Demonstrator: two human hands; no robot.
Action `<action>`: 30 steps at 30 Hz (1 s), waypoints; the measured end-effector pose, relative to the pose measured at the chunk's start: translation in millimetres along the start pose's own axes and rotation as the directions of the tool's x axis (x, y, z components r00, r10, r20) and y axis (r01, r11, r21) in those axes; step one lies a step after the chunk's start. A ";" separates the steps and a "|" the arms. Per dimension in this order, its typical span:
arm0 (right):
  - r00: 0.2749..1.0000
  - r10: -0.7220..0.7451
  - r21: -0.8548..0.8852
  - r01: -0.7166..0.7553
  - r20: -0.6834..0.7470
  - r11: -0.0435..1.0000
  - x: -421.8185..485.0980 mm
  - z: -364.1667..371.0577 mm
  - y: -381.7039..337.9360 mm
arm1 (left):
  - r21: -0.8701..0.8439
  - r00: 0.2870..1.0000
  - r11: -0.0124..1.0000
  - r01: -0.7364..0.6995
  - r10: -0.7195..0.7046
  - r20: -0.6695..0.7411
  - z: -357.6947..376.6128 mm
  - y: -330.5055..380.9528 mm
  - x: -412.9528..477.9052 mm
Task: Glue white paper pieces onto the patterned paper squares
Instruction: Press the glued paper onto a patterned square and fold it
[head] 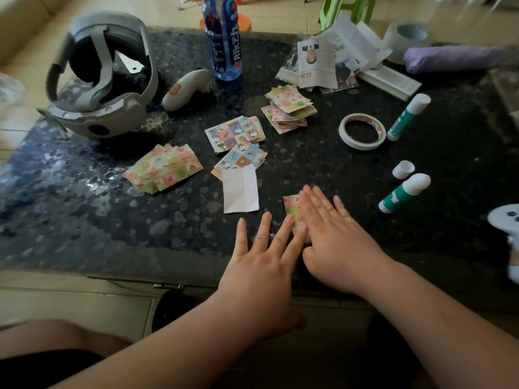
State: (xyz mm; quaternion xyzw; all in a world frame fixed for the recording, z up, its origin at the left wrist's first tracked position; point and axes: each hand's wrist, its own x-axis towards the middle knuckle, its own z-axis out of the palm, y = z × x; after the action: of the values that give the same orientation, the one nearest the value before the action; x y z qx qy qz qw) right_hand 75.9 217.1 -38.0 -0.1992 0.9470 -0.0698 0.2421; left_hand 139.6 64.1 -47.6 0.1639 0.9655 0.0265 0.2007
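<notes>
A patterned paper square [291, 206] lies near the table's front edge, mostly covered by my right hand [331, 234], which presses flat on it with straight fingers. My left hand [261, 256] lies flat beside it, its fingertips touching the square's left edge. A folded white paper piece [241, 192] lies just left of the square. Stacks of patterned squares sit at left [164, 168], centre [238, 141] and back [289, 108]. An uncapped glue stick [404, 192] lies at right with its cap [403, 169] beside it.
A second, capped glue stick [408, 116] and a roll of tape [362, 131] lie at back right. A grey headset [104, 80], a controller [186, 89], a blue bottle [224, 37] and cut newspaper [331, 60] stand farther back on the dark table [84, 206].
</notes>
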 end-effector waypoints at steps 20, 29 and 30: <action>0.962 0.184 0.362 -0.101 -0.203 0.927 -32.3 -17.9 7.1 | -0.249 0.983 0.968 -0.040 -0.008 -0.185 -27.2 -5.5 12.9; 0.928 0.369 0.677 -0.242 -0.048 0.695 7.6 -27.3 10.4 | -0.915 0.891 0.342 0.213 -0.453 0.038 -44.0 -5.2 46.2; 0.929 0.369 0.690 -0.246 -0.033 0.680 9.6 -26.0 8.7 | -0.931 0.887 0.295 0.213 -0.459 0.057 -42.6 -5.2 48.6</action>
State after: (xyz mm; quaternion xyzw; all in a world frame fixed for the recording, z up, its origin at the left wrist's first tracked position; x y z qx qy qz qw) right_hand 52.6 222.0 -21.4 0.0716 0.8931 -0.3831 0.2245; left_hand 79.0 75.7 -27.5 -0.1872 0.8117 0.5327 0.1494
